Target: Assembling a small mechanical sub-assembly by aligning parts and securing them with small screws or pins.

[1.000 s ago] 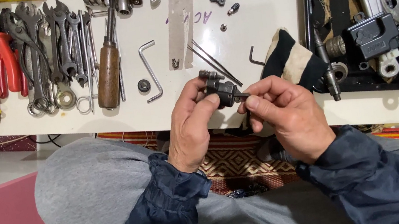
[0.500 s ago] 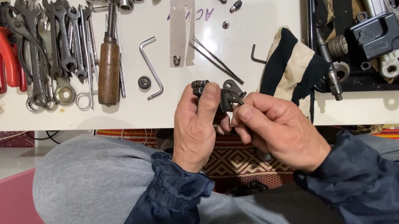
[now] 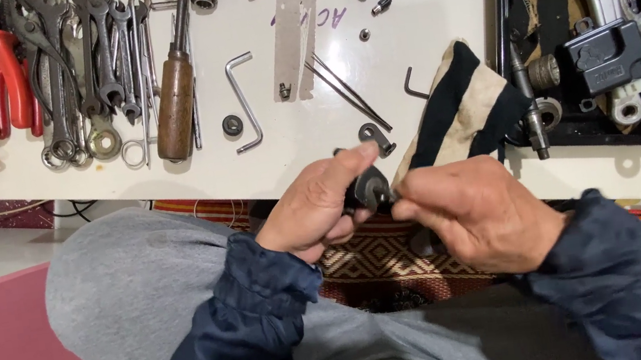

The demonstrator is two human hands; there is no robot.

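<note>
Together, both hands (image 3: 407, 210) around a small dark metal part (image 3: 369, 192).

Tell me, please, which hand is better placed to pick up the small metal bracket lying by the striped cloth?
Probably the left hand: its fingertips lie just below the bracket, while the right hand pinches the dark part.

The left hand (image 3: 316, 209) and the right hand (image 3: 477, 213) meet above the lap, fingers (image 3: 359, 158) curled and pinching together.

dark, seemingly metal part (image 3: 370, 190), glossy wood handle (image 3: 175, 100)
</note>
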